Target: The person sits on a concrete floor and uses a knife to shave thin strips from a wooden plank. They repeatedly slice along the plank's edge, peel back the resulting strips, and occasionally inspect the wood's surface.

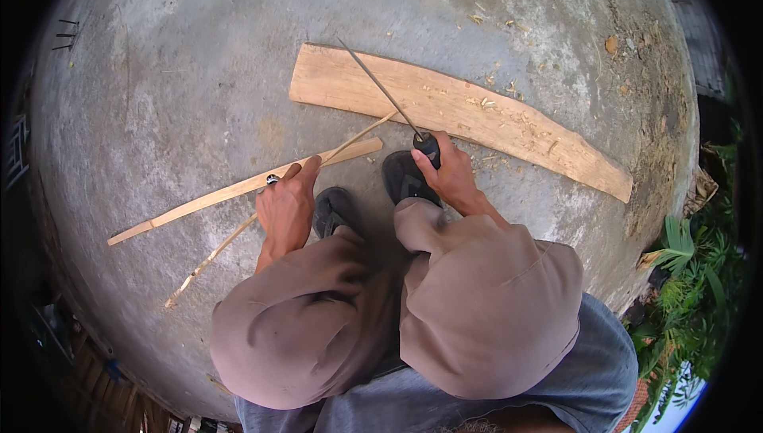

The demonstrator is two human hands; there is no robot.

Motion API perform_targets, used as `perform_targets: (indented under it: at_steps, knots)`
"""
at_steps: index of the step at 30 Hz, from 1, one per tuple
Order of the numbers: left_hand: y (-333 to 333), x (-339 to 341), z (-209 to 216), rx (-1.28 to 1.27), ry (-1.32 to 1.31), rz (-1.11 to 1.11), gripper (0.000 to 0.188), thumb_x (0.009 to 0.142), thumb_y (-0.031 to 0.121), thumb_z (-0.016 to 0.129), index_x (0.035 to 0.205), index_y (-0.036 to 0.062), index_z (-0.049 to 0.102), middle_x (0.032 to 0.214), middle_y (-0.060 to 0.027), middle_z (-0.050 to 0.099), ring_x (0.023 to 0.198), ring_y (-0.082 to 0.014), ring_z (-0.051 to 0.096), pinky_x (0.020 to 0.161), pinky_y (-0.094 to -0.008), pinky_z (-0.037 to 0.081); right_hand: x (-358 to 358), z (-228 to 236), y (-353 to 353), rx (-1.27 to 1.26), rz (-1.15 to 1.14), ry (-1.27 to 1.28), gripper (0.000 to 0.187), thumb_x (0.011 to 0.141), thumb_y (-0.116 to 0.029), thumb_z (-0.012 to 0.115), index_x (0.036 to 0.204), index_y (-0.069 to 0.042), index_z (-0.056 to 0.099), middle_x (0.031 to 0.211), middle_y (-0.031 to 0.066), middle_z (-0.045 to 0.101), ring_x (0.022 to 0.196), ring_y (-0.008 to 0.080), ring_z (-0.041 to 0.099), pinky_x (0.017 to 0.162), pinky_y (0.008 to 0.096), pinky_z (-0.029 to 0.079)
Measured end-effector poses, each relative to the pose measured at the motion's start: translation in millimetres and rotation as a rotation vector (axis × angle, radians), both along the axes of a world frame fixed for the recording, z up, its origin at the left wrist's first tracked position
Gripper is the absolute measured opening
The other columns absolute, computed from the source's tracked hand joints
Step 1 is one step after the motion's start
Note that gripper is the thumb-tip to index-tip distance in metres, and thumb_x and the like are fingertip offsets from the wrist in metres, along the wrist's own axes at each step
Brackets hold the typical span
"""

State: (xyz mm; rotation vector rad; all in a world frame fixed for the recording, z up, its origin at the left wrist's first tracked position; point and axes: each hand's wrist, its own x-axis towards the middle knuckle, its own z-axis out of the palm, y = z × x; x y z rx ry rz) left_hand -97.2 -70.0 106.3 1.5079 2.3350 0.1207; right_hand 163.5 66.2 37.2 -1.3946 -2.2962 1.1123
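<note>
My left hand (288,206), wearing a ring, is closed around a thin wooden stick (208,260). The stick slants from the lower left up to the near edge of a wide wooden board (381,87). In my right hand (450,172) is the black handle of a blade tool (381,89). Its long, narrow metal blade points up and left across the board and seems to meet or pass close to the stick's upper end. Seen from above it looks very thin, so its exact kind is unclear. A flat wooden strip (187,209) passes beneath my left hand.
Pale wood shavings (486,104) lie on the board and the concrete floor (199,59). My dark shoes (337,210) stand between the hands. Three dark metal prongs (65,34) show at the far left. Green plants (695,282) border the concrete at right.
</note>
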Motion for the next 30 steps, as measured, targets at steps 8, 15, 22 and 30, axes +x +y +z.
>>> perform_targets:
  at_steps: [8, 15, 22, 30]
  knots:
    - [1.6, -0.6, 2.6, 0.027, -0.024, 0.006, 0.02, 0.101, 0.025, 0.065, 0.12, 0.0233, 0.074, 0.096, -0.0062, 0.075, 0.074, -0.0379, 0.07, 0.063, -0.0478, 0.053, 8.1, -9.6, 0.0, -0.138, -0.001, -0.034, 0.047, 0.1, -0.043, 0.068, 0.115, 0.0, 0.059, 0.087, 0.0273, 0.072, 0.08, 0.0488, 0.071, 0.07, 0.053, 0.056]
    - [7.0, -0.7, 6.9, -0.01, 0.008, -0.023, 0.02, 0.101, 0.026, 0.065, 0.118, 0.023, 0.074, 0.097, -0.0056, 0.076, 0.072, -0.0376, 0.07, 0.062, -0.0474, 0.053, 9.5, -16.1, 2.4, -0.104, -0.006, -0.105, 0.043, 0.1, -0.039, 0.069, 0.115, -0.001, 0.057, 0.087, 0.0275, 0.072, 0.082, 0.0487, 0.071, 0.071, 0.0538, 0.055]
    - [1.8, -0.2, 2.6, 0.028, 0.003, -0.013, 0.019, 0.102, 0.027, 0.064, 0.118, 0.0226, 0.074, 0.095, -0.0056, 0.075, 0.071, -0.0368, 0.07, 0.059, -0.0473, 0.052, 1.8, 8.2, -1.5, -0.109, -0.038, 0.135, 0.049, 0.102, -0.044, 0.065, 0.115, 0.002, 0.057, 0.087, 0.0295, 0.072, 0.082, 0.0502, 0.07, 0.071, 0.0551, 0.055]
    - [1.8, -0.5, 0.3, 0.019, 0.001, -0.006, 0.019, 0.102, 0.027, 0.065, 0.118, 0.0229, 0.074, 0.098, -0.0055, 0.076, 0.073, -0.037, 0.071, 0.061, -0.0472, 0.053, 15.3, -17.6, -0.1, -0.197, -0.037, -0.028, 0.049, 0.101, -0.043, 0.066, 0.119, 0.002, 0.058, 0.088, 0.0281, 0.072, 0.084, 0.0493, 0.071, 0.073, 0.0527, 0.055]
